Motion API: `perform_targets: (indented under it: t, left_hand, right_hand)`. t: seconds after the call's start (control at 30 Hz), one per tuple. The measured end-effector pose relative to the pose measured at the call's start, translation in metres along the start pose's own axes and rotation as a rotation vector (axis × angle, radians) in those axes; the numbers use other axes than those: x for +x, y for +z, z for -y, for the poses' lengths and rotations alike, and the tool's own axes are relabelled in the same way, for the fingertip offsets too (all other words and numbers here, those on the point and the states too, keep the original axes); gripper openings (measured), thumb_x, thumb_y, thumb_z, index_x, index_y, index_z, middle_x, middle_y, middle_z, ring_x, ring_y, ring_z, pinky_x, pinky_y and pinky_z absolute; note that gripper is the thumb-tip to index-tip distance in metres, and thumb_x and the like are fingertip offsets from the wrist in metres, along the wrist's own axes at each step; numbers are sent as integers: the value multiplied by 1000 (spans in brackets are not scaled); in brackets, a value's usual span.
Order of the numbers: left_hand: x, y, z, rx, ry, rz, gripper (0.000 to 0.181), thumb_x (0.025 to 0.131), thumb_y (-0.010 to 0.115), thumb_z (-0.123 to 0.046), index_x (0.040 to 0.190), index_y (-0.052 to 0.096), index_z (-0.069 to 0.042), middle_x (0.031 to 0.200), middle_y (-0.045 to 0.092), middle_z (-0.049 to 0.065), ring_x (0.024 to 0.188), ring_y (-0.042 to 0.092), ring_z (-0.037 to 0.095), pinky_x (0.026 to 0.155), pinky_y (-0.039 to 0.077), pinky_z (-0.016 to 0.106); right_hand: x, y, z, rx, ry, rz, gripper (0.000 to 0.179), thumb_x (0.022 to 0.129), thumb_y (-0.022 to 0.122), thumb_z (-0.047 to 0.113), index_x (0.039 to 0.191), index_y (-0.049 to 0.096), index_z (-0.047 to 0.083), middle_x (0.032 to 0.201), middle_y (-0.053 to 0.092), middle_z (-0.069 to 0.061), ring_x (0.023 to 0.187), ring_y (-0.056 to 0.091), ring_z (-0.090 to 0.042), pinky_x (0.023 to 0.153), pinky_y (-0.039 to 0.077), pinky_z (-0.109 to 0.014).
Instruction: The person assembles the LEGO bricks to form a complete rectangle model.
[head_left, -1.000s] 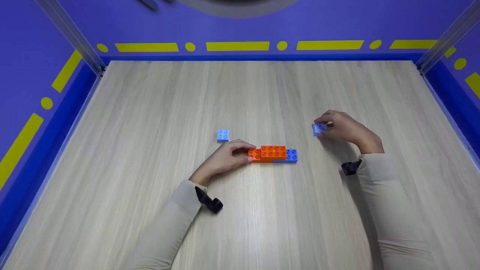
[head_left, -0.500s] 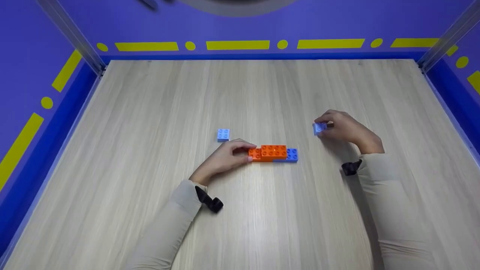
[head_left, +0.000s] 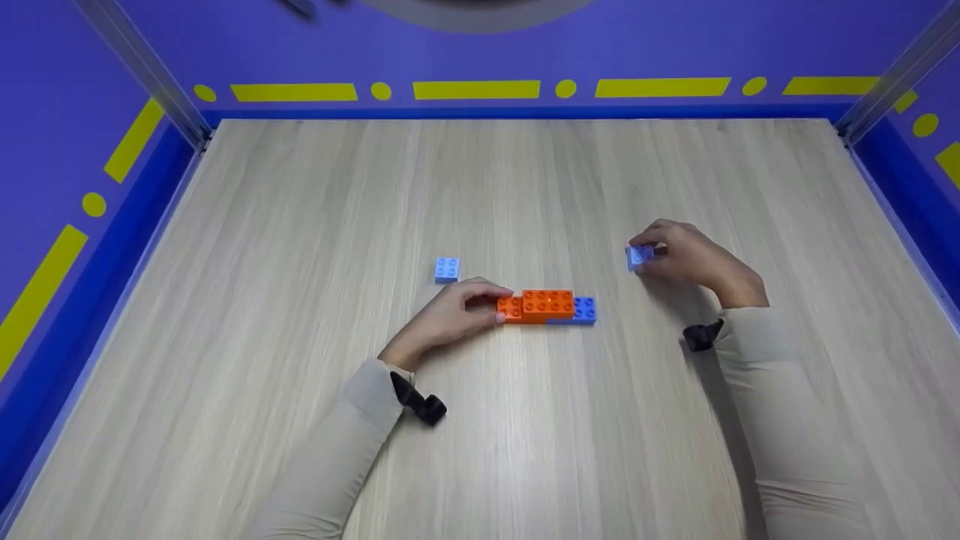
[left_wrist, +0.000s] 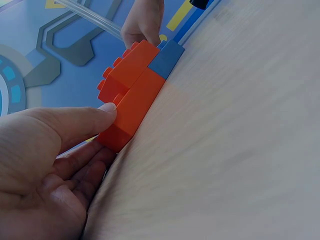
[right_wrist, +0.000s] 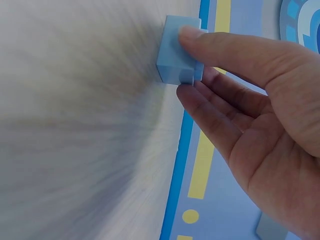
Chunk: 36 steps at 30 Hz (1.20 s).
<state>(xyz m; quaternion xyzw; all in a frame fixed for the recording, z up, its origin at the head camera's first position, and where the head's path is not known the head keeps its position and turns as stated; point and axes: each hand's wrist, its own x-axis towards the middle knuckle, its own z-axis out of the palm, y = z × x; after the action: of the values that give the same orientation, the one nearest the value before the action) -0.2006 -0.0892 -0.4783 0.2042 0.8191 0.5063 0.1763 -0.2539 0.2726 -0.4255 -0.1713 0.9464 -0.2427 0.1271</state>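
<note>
Near the middle of the table lies a joined row of toy building bricks: an orange brick [head_left: 510, 307] at the left end and a blue brick [head_left: 585, 310] at the right, with another orange brick [head_left: 547, 302] bridging on top. My left hand [head_left: 454, 311] pinches the left end of the lower orange brick between thumb and fingers, as the left wrist view shows closely. Off to the right, my right hand [head_left: 690, 259] pinches a light blue brick [right_wrist: 175, 50] by its sides, its base at the tabletop. The far side of that brick is hidden by the fingers.
A second light blue brick [head_left: 447, 270] with studs up sits just beyond my left hand. The wooden table [head_left: 315, 225] is bounded at the back and sides by blue panels [head_left: 480, 60] with yellow marks. Black wrist cameras hang at both sleeves.
</note>
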Motion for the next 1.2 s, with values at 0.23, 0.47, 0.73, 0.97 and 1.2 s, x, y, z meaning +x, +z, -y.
perform_targets:
  t: [0.23, 0.47, 0.73, 0.97, 1.2]
  left_hand:
    - [1, 0, 1, 8, 23, -6, 37, 87, 69, -18, 124, 65, -15, 127, 61, 4, 124, 51, 18, 112, 33, 36]
    - [2, 1, 1, 8, 29, -6, 37, 87, 69, -18, 123, 66, -15, 126, 61, 4, 124, 52, 18, 112, 33, 36]
    - [1, 1, 1, 1, 39, -2, 37, 87, 69, -17, 124, 65, -15, 126, 61, 4, 123, 52, 19, 111, 35, 37]
    - [1, 1, 1, 14, 31, -5, 37, 87, 70, -18, 123, 66, -16, 126, 61, 3, 123, 52, 18, 111, 35, 36]
    - [1, 1, 0, 11, 7, -2, 36, 87, 69, -19, 123, 66, -18, 128, 60, 1, 125, 50, 18, 112, 33, 37]
  right_hand:
    - [-1, -1, 0, 14, -16, 24, 38, 87, 65, 3, 123, 62, -4, 123, 58, -22, 110, 58, -37, 95, 47, -52]
    - [-1, 0, 0, 22, 0, 25, 37, 87, 65, 3, 124, 61, -4, 123, 58, -22, 111, 57, -36, 95, 47, -53]
    - [-2, 1, 2, 27, -3, 4, 37, 87, 66, 4, 122, 63, -3, 123, 59, -20, 110, 58, -36, 95, 48, -52]
    - [-2, 2, 4, 21, -19, 13, 38, 87, 67, 5, 123, 62, -3, 123, 58, -20, 110, 58, -35, 95, 48, -51]
    - [-1, 2, 4, 41, -70, 3, 36, 86, 66, 3, 120, 63, -6, 118, 59, -21, 109, 60, -38, 94, 49, -51]
